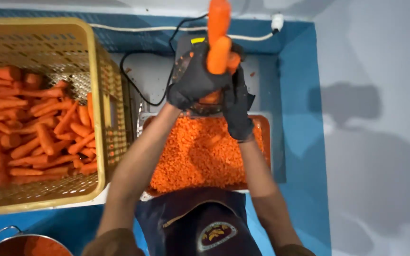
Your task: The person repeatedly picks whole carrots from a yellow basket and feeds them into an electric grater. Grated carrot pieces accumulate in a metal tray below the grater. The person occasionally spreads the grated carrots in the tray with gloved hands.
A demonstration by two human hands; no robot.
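My left hand (193, 78), in a black glove, is wrapped around a bunch of peeled orange carrots (218, 38) that stand upright above a dark cutting machine (186, 45). My right hand (237, 106), also gloved in black, rests against the machine's side just below the carrots; what it grips is hidden. Under both hands lies an orange tray (264, 128) heaped with small diced carrot pieces (200, 151).
A yellow plastic crate (98, 118) holding several whole carrots (34, 123) stands at the left. A black power cable (141, 92) runs behind the machine. A metal pot (15, 242) with diced carrot sits bottom left. Blue table surface (300, 95) borders the right.
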